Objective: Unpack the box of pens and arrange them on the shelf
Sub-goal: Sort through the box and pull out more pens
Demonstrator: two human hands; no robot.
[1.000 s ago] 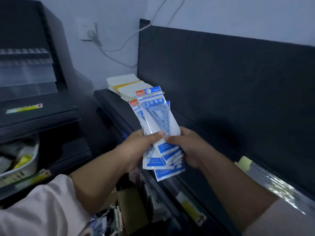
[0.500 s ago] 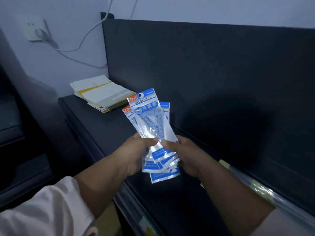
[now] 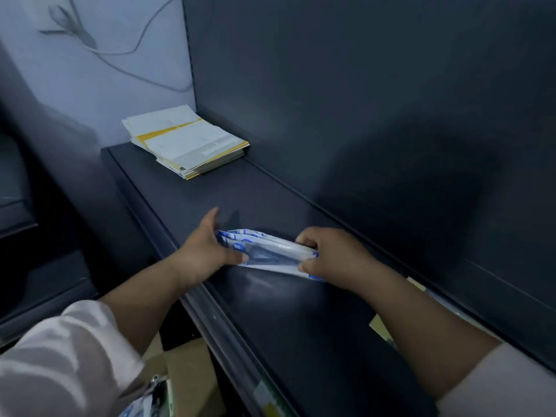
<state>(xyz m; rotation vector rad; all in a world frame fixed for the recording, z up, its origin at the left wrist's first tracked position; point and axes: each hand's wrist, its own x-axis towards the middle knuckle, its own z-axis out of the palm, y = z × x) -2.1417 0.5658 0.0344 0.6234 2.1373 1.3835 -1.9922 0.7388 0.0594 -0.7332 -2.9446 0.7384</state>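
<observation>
A small stack of blue-and-white plastic packets (image 3: 267,251) lies flat and low over the dark shelf (image 3: 240,200), held between both hands. My left hand (image 3: 207,248) is at the packets' left end, thumb on top and fingers stretched out toward the back. My right hand (image 3: 328,254) grips the right end, fingers curled over the far edge and thumb at the near edge. Whether the packets touch the shelf I cannot tell.
A pile of white and yellow papers (image 3: 186,142) lies at the shelf's far left corner. The dark back panel (image 3: 361,100) rises behind. A cardboard box (image 3: 186,377) sits below the shelf's front lip (image 3: 228,326). White cables (image 3: 126,52) hang on the wall.
The packets went from upright and fanned in front of me to lying flat and low on the shelf. Both hands moved forward and down with them, and the view shifted right.
</observation>
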